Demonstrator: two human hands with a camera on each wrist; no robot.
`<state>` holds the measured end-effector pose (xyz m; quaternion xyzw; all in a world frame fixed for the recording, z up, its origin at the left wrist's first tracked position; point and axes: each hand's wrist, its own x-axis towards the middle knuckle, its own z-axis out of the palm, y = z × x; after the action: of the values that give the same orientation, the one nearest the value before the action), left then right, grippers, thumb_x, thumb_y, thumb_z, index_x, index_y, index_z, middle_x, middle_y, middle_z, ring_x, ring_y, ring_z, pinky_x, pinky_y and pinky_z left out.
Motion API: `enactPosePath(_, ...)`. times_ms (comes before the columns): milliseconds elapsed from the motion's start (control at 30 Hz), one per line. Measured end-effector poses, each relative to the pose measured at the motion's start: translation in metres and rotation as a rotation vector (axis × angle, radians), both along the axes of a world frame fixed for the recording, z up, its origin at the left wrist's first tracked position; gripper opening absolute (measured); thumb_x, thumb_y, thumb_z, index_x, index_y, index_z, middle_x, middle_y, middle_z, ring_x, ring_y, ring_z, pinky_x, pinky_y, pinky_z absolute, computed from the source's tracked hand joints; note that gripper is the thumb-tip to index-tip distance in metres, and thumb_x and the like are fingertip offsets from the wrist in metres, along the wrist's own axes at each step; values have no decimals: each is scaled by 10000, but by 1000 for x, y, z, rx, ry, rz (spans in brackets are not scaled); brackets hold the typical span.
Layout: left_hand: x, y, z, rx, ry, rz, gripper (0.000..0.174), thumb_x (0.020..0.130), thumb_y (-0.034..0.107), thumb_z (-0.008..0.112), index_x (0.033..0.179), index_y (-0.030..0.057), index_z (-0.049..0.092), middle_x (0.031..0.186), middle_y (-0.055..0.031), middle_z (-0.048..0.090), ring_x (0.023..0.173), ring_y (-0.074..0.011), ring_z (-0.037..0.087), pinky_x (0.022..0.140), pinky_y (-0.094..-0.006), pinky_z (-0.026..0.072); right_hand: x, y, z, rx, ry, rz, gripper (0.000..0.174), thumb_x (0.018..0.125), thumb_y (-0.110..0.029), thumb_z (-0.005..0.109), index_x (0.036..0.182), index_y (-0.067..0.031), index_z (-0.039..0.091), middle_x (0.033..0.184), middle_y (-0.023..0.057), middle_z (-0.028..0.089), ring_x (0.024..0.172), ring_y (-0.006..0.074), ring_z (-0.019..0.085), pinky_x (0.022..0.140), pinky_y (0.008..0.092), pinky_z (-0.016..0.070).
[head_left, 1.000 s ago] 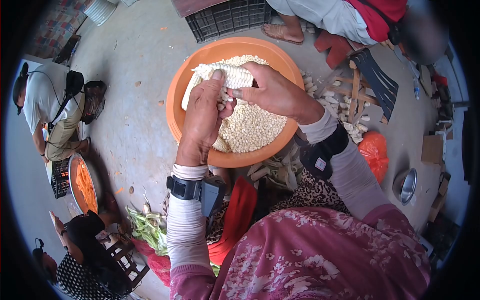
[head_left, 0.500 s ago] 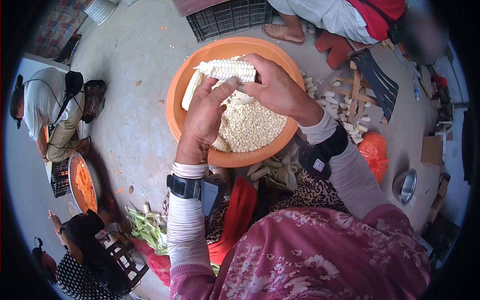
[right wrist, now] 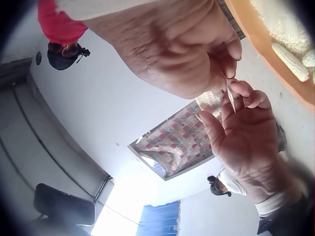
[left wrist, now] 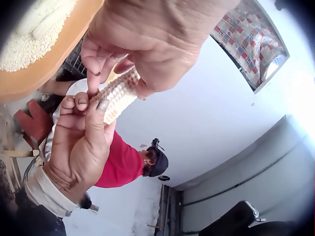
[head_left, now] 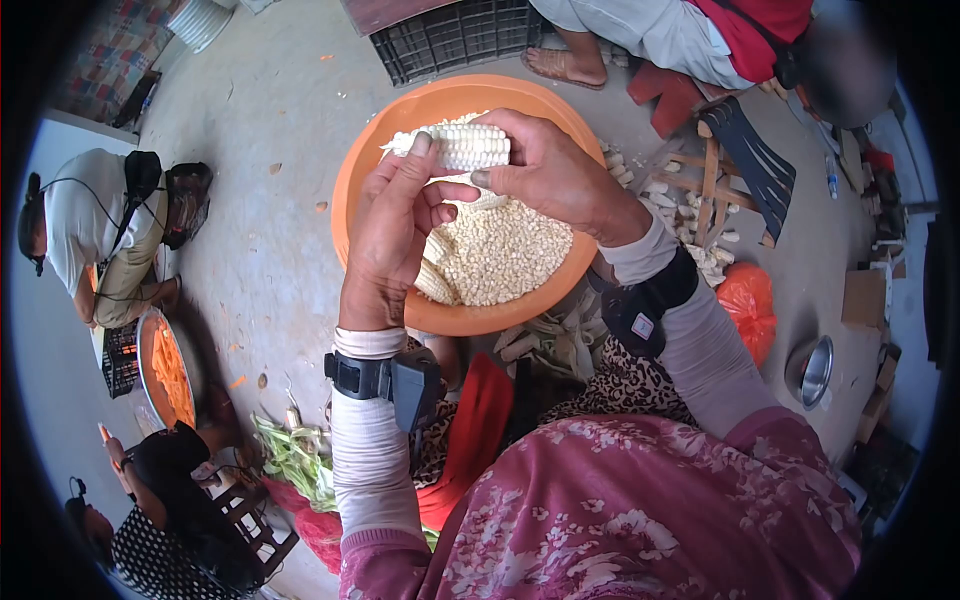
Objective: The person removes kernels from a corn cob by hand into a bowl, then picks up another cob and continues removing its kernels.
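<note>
A white corn cob (head_left: 468, 148), partly stripped in the left wrist view, lies sideways between my hands above an orange basin (head_left: 460, 320). My right hand (head_left: 565, 185) grips its thick end, thumb underneath. At the pointed end, my left hand (head_left: 385, 225) pinches it, thumb on top and the other fingers bent below. Loose white kernels (head_left: 520, 255) fill much of the basin, and more cobs (head_left: 434, 284) lie among them on the left side. In the right wrist view the hands hide most of the held cob (right wrist: 210, 102).
Stripped cobs (head_left: 690, 215) litter the floor right of the basin beside a wooden folding stool (head_left: 710, 190). A black crate (head_left: 455, 42) stands beyond. People sit around; on the left is a metal bowl of orange pieces (head_left: 172, 370). Green husks (head_left: 300, 450) lie near my left side.
My left thumb first shifted right and down along the cob, then came back up over its pointed end. The right hand keeps its hold on the thick end.
</note>
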<state>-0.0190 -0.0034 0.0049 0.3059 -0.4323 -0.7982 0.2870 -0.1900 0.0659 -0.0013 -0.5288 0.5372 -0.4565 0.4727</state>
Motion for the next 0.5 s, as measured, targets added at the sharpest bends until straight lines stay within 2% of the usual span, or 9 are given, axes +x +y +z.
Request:
enactPosePath(67,0,0,2,29,30,6,417,955,414,459,1027,18,564,800,-86,650,661,-138,628,582,-210,472,-2,0,1,6,-7,2,406,843,18,553,1231,31,437,1039,81,582,931,114,576,783,246,484)
enactPosePath(133,2,-3,-1,46,21,35,427,961,421,433,1019,19,565,793,-89,651,648,-135,619,576,-218,471,-1,0,0,11,-13,5,413,845,9,563,1236,33,434,1040,83,581,930,116,577,783,247,483)
enactPosePath(200,5,-6,-5,63,11,65,439,967,428,408,1010,21,565,785,-93,651,635,-132,609,571,-225,470,3,0,-5,-132,-155,-81,382,808,-90,643,1135,59,514,843,45,579,756,95,544,653,231,450)
enactPosePath(233,7,-8,-6,89,56,62,393,967,381,412,1003,20,566,773,-98,650,623,-135,601,577,-232,473,4,0,-3,-134,-155,-81,382,808,-90,643,1135,59,514,843,45,579,756,95,544,653,231,450)
enactPosePath(300,7,-9,-5,114,101,56,349,967,334,416,996,20,566,761,-104,649,612,-138,593,582,-238,475,6,3,4,-82,-379,-114,402,852,-189,655,1135,57,510,846,28,567,752,82,532,660,217,446)
enactPosePath(333,7,-8,-3,138,90,90,322,959,294,414,1011,11,558,768,-109,647,616,-142,594,585,-239,476,5,1,4,-84,-379,-116,402,852,-189,655,1135,57,510,846,28,567,752,82,532,660,217,446)
enactPosePath(400,7,-5,1,161,80,121,297,951,254,411,1026,3,550,775,-113,646,620,-145,596,587,-240,477,1,-2,4,-80,-572,-138,399,892,-298,617,1095,35,529,825,15,552,730,63,510,656,206,436)
enactPosePath(500,7,-3,2,131,44,63,289,936,215,412,1057,-19,530,796,-115,644,627,-157,600,589,-244,482,-1,-3,1,-110,-552,-172,388,913,-354,573,1054,7,542,806,3,541,704,53,496,638,197,424)
